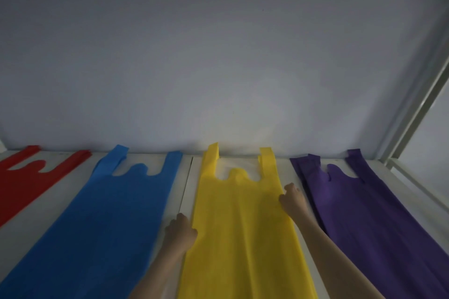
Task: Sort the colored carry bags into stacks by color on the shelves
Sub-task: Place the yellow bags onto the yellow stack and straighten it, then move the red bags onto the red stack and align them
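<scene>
Four carry bags lie flat side by side on a white shelf point(187, 177), handles toward the back wall: a red bag point(21, 182) at far left, then a blue bag point(104, 221), a yellow bag point(240, 226) and a purple bag point(357, 211) at the right. My left hand point(181, 229) pinches the yellow bag's left edge. On the opposite edge, farther back, my right hand point(292, 199) grips the same bag. The yellow bag's handles curl up against the wall.
A pale grey back wall point(218, 68) rises right behind the bags' handles. A metal upright point(418, 114) of the shelf frame slants up at the right, beside the purple bag. The shelf boards meet at a seam point(185, 184) between blue and yellow.
</scene>
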Tool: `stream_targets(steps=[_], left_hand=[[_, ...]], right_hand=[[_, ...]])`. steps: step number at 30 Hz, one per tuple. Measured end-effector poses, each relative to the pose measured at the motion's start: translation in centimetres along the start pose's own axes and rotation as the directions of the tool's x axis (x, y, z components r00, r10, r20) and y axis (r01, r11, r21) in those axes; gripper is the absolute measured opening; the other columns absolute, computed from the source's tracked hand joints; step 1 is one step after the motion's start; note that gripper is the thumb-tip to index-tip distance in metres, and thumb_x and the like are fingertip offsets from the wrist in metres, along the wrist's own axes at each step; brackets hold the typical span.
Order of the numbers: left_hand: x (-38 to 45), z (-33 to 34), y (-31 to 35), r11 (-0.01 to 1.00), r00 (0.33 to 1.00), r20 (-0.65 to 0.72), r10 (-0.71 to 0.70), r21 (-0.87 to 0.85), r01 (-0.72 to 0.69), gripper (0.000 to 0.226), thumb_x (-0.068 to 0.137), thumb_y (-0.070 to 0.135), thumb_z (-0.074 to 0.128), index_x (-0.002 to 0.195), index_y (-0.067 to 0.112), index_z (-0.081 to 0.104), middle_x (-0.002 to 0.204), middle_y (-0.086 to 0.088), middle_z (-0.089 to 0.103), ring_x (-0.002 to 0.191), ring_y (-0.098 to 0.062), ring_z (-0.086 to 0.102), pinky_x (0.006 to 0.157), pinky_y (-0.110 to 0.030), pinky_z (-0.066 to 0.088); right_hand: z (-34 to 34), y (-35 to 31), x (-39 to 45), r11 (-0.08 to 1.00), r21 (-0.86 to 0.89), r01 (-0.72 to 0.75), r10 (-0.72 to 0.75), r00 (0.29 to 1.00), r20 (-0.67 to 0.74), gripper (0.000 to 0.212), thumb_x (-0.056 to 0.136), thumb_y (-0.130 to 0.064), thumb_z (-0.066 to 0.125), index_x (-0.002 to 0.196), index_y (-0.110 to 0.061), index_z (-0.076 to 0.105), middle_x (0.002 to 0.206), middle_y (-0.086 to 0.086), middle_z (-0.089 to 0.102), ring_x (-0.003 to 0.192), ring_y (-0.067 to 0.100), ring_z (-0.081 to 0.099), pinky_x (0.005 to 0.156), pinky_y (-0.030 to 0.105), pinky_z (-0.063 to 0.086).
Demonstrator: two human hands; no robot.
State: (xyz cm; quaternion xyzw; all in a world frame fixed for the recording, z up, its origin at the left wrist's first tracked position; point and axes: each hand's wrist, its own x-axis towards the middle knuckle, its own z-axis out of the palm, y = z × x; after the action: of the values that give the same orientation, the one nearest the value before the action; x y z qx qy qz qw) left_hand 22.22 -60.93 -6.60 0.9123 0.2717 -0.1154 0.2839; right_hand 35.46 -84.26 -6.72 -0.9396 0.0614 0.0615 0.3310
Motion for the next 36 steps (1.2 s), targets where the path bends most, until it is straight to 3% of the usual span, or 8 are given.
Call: stream_targets(steps=[2, 5, 12, 16, 19, 23, 27, 36], left_hand=[[0.1, -0.9, -0.5, 0.999, 0.999, -0.035, 0.023, 0.050, -0.021, 0.032, 0.093, 0.016, 0.045, 0.121, 0.001, 0.043, 0.118, -0.014, 0.054, 0.106, -0.026, 0.057, 0.091, -0.036, 0.049], [0.3, -2.8, -1.6, 0.988, 0.988, -0.114, 0.107, 0.120, -0.094, 0.015, 0.092, 0.009, 0.045, 0.101, 0.001, 0.052, 0.105, -0.020, 0.058, 0.096, -0.029, 0.058, 0.088, -0.040, 0.050], [0.8, -9.5, -8.5, 0.978, 0.950, -0.281, 0.136, 0.189, -0.084, 0.025, 0.094, 0.013, 0.045, 0.116, 0.003, 0.052, 0.119, -0.013, 0.054, 0.110, -0.025, 0.052, 0.089, -0.032, 0.049], [1.3, -13.9, -14.6, 0.972, 0.942, -0.325, 0.088, 0.234, -0.010, 0.028, 0.093, 0.014, 0.045, 0.118, 0.002, 0.050, 0.124, -0.014, 0.052, 0.118, -0.028, 0.048, 0.097, -0.034, 0.043], [1.8, -17.5, -20.3, 0.960, 0.938, -0.342, 0.058, 0.277, 0.042, 0.030, 0.094, 0.016, 0.043, 0.121, 0.005, 0.048, 0.127, -0.013, 0.049, 0.121, -0.029, 0.046, 0.098, -0.035, 0.042], [3.1, -22.4, -29.0, 0.946, 0.939, -0.339, 0.049, 0.317, 0.065, 0.033, 0.092, 0.019, 0.046, 0.124, 0.008, 0.049, 0.130, -0.012, 0.050, 0.124, -0.028, 0.045, 0.102, -0.031, 0.037], [3.7, -25.6, -36.1, 0.934, 0.945, -0.325, 0.026, 0.344, 0.092, 0.035, 0.092, 0.021, 0.047, 0.124, 0.008, 0.048, 0.129, -0.011, 0.051, 0.124, -0.028, 0.045, 0.106, -0.032, 0.037], [5.0, -29.8, -46.8, 0.936, 0.944, -0.319, -0.081, 0.300, 0.182, 0.035, 0.091, 0.026, 0.048, 0.119, 0.005, 0.050, 0.126, -0.014, 0.054, 0.123, -0.032, 0.046, 0.104, -0.038, 0.038]], right_hand=[[0.0, -1.0, -0.5, 0.999, -0.008, 0.048, -0.048, 0.998, -0.038, 0.040, 0.089, 0.002, 0.039, 0.129, 0.002, 0.043, 0.133, 0.020, 0.044, 0.120, 0.034, 0.046, 0.096, 0.039, 0.042], [0.6, -3.3, -1.1, 0.990, -0.021, 0.137, -0.137, 0.990, -0.031, 0.042, 0.088, 0.005, 0.036, 0.128, 0.000, 0.047, 0.133, 0.019, 0.047, 0.122, 0.034, 0.045, 0.096, 0.036, 0.040], [5.3, -12.0, -4.5, 0.919, -0.075, 0.388, -0.385, 0.922, 0.048, 0.036, 0.089, 0.004, 0.038, 0.117, -0.002, 0.058, 0.125, 0.019, 0.056, 0.122, 0.033, 0.048, 0.099, 0.035, 0.041], [9.8, -18.4, -7.4, 0.882, -0.085, 0.463, -0.457, 0.886, 0.085, 0.033, 0.090, -0.001, 0.039, 0.117, -0.005, 0.058, 0.125, 0.017, 0.055, 0.121, 0.032, 0.049, 0.098, 0.036, 0.043], [14.2, -23.5, -9.5, 0.865, -0.090, 0.493, -0.484, 0.869, 0.105, 0.023, 0.092, -0.005, 0.037, 0.103, -0.003, 0.057, 0.120, 0.018, 0.058, 0.117, 0.031, 0.052, 0.092, 0.035, 0.044], [20.2, -28.9, -12.8, 0.896, -0.093, 0.434, -0.425, 0.899, 0.104, 0.027, 0.096, -0.008, 0.032, 0.105, 0.001, 0.056, 0.118, 0.017, 0.056, 0.113, 0.031, 0.051, 0.087, 0.034, 0.043], [24.7, -31.8, -15.8, 0.933, -0.100, 0.345, -0.332, 0.934, 0.130, 0.032, 0.094, -0.004, 0.032, 0.063, -0.010, 0.033, 0.096, 0.014, 0.049, 0.091, 0.024, 0.046, 0.072, 0.029, 0.033], [31.6, -37.7, -20.7, 0.960, -0.042, 0.278, -0.253, 0.919, 0.302, 0.039, 0.095, -0.009, 0.038, 0.059, -0.023, 0.031, 0.071, 0.001, 0.039, 0.090, 0.018, 0.039, 0.078, 0.024, 0.032]])
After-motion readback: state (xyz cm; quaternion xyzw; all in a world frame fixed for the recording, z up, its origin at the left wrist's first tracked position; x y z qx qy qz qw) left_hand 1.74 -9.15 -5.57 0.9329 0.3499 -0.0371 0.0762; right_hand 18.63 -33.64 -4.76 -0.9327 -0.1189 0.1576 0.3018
